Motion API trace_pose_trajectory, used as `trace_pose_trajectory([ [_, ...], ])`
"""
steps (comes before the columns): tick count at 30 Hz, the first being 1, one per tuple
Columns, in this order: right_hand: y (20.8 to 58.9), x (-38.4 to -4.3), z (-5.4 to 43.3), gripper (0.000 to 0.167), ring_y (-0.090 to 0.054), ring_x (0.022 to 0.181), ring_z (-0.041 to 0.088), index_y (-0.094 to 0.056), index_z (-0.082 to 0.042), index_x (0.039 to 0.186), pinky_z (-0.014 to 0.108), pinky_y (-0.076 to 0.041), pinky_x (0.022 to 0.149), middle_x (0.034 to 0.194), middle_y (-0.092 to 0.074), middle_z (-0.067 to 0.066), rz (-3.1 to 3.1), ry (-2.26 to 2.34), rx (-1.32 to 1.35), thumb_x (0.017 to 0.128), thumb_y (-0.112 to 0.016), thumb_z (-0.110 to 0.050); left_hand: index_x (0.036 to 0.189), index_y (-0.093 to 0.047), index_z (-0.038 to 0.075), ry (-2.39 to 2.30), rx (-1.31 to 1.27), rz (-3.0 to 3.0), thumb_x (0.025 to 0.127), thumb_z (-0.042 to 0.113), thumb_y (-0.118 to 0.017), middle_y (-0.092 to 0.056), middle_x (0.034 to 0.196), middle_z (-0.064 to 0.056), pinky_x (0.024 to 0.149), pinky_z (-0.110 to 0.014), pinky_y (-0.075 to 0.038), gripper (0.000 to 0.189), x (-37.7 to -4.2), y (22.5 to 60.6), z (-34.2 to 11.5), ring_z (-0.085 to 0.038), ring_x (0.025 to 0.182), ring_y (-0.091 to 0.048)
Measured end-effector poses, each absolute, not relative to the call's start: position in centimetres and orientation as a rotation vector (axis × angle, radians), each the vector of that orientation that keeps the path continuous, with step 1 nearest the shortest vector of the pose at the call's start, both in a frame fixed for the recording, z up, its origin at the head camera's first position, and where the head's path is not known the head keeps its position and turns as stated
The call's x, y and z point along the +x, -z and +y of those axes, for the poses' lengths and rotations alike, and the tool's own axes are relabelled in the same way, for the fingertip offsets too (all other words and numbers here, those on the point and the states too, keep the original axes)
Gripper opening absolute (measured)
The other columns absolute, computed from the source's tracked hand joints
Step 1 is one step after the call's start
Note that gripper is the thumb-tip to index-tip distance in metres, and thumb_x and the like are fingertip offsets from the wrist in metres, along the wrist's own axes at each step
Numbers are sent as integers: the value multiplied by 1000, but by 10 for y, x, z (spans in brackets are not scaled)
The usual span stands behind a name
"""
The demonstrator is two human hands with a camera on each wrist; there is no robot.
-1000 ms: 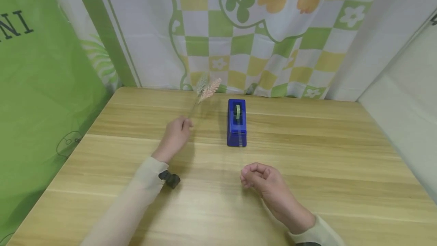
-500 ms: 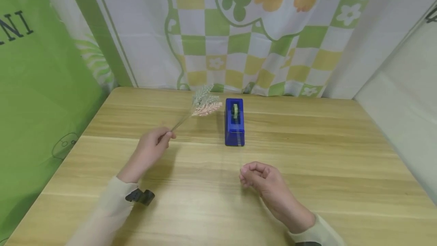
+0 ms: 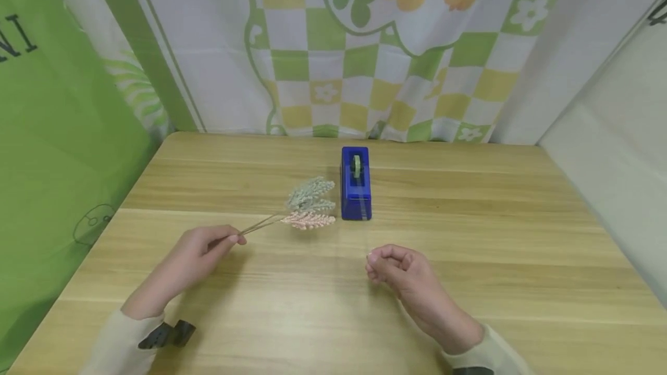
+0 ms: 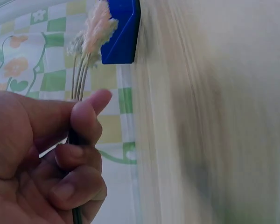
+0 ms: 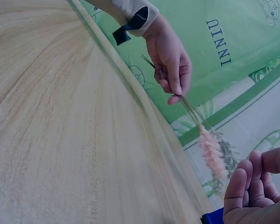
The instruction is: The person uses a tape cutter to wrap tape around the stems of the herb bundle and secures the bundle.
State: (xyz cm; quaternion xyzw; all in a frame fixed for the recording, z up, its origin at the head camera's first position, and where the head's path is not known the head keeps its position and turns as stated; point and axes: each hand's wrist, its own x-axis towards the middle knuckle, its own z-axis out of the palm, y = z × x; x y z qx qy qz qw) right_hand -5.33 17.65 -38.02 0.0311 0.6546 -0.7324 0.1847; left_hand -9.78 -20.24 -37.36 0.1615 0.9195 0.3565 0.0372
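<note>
My left hand [image 3: 200, 256] pinches a small bunch of artificial flower sprigs by their thin brown stems [image 3: 259, 224]. Their heads, a pink sprig [image 3: 308, 220] and grey-green sprigs [image 3: 312, 194], point right, above the table. In the left wrist view, thumb and curled fingers close round the stems [image 4: 78, 84]. Just beyond the heads stands a blue tape dispenser [image 3: 356, 181] with a roll of clear tape [image 3: 356, 166]. Towards me from it, my right hand [image 3: 406, 276] is pinched at the fingertips, where a faint strip of clear tape seems to run from the dispenser; its end is hard to see.
The wooden table [image 3: 495, 236] reaches back to a patterned curtain [image 3: 323, 68]. A green cloth [image 3: 47, 149] hangs at the left and a pale wall panel [image 3: 620, 132] stands on the right. Each sleeve carries a black wrist strap [image 3: 156, 335].
My left hand has come nearer and to the left, bringing the sprigs down from the table's back; their heads now point right beside the dispenser. My right hand has stayed almost still.
</note>
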Motion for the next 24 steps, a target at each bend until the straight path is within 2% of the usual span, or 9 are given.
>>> trace_pose_trajectory([
  [1,380,-53,177,6,-67,87,7,-64,-4,105,21,-58,87,91,-74,-5,1842,2067,86,102,-63,-9,110,-78,7,-1079,523,2827,107,12,-58,-77,96,-7,69,-25,-56,21,-96,374,-205,-10,77,-64],
  [4,379,-53,176,8,-68,88,8,-64,-3,106,22,-59,89,92,-74,-5,1836,2072,92,101,-64,-9,107,-79,10,-1036,590,2837,105,9,-59,-80,104,-7,76,-26,-59,20,-91,376,-211,-14,91,-70],
  [6,378,-53,176,9,-68,88,8,-64,-2,107,23,-59,90,93,-74,-5,1833,2073,96,101,-64,-9,107,-79,11,-1032,618,2821,104,8,-60,-79,98,-3,75,-25,-59,20,-88,377,-215,-10,88,-68],
  [10,377,-53,176,8,-68,88,8,-64,-2,107,23,-59,90,92,-74,-5,1840,2072,95,101,-64,-8,106,-79,13,-1059,717,2783,104,7,-61,-79,96,0,73,-24,-59,19,-84,381,-219,-3,86,-67],
  [13,377,-54,176,8,-68,88,8,-64,-2,107,23,-59,90,92,-74,-5,1847,2072,92,101,-64,-8,106,-79,14,-1066,808,2761,103,6,-62,-81,105,0,77,-25,-61,19,-83,383,-218,-4,93,-70],
  [24,375,-53,174,3,-68,87,7,-65,-5,104,22,-59,89,92,-75,-5,1804,2104,102,101,-64,-6,109,-79,9,-1049,878,2677,102,8,-63,-81,106,-5,76,-24,-61,17,-81,385,-200,-10,93,-73],
])
